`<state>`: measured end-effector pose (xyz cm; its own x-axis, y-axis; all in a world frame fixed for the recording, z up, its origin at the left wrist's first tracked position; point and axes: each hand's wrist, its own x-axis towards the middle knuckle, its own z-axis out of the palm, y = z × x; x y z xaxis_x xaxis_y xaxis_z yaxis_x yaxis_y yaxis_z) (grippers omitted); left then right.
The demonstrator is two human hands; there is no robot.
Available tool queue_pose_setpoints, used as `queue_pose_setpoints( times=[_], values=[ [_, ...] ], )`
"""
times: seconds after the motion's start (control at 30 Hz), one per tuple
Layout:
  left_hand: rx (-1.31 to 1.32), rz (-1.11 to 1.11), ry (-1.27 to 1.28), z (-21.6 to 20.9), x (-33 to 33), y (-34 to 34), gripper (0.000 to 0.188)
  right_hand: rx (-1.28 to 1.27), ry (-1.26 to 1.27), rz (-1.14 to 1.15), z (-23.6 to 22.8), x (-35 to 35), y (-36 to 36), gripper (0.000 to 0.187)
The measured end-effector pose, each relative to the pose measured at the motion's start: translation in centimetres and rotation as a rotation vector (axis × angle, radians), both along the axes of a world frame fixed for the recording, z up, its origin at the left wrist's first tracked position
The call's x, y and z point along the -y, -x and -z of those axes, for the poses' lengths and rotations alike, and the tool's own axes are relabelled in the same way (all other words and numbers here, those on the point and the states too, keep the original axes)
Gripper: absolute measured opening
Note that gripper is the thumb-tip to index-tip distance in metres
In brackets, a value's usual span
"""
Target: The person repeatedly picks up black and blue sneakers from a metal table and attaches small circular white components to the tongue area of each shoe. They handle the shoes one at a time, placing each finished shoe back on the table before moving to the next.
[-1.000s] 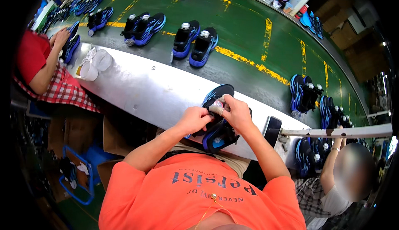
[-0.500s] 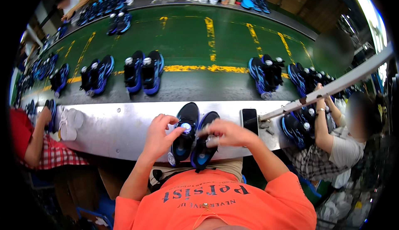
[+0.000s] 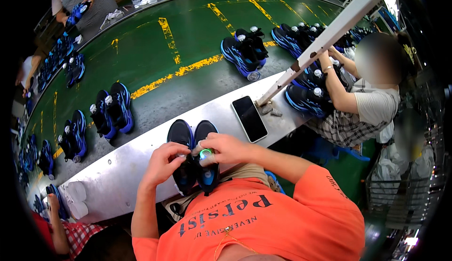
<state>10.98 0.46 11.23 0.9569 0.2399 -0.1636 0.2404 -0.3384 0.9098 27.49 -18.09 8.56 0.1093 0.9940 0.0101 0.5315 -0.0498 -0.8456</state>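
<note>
A pair of black sneakers with blue trim stands side by side on the metal bench, toes pointing away from me: the left sneaker (image 3: 180,131) and the right sneaker (image 3: 205,128). My left hand (image 3: 165,163) bends over the left sneaker's tongue, thumb and fingertips pinched together; whatever lies between them is hidden. Fingers of my right hand (image 3: 225,149) close around a round dial (image 3: 205,154) on the right sneaker, which glows green. The left sneaker's dial is covered by my fingers.
A black phone (image 3: 250,118) lies right of the sneakers, beside a slanted white post (image 3: 325,39). More sneakers (image 3: 113,110) stand on the green conveyor belt (image 3: 155,53) beyond the bench. White cups (image 3: 75,199) sit at the left. Co-workers (image 3: 348,86) handle sneakers on both sides.
The view has turned right. My right hand has come onto the right sneaker's dial, now lit green; earlier the left sneaker's dial glowed bluish white. My left fingers have drawn together.
</note>
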Motion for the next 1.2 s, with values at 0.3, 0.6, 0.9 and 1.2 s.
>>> queue_pose_setpoints(
  times=[0.3, 0.6, 0.9, 1.2],
  values=[
    [0.172, -0.097, -0.431, -0.2, 1.0, 0.7, 0.028, -0.281, 0.077, -0.110, -1.1, 0.2, -1.3, 0.040],
    [-0.308, -0.387, 0.696, 1.1, 9.8, 2.2, 0.031, -0.095, 0.047, -0.092, 1.4, 0.6, -1.8, 0.042],
    [-0.278, -0.505, 0.678, 3.3, 11.2, 0.5, 0.020, -0.150, 0.077, 0.070, 1.8, 1.3, -1.5, 0.038],
    [-0.241, -0.628, 0.659, 3.2, 12.3, 0.2, 0.014, -0.194, 0.056, 0.021, 1.7, 1.2, -1.7, 0.031]
  ],
)
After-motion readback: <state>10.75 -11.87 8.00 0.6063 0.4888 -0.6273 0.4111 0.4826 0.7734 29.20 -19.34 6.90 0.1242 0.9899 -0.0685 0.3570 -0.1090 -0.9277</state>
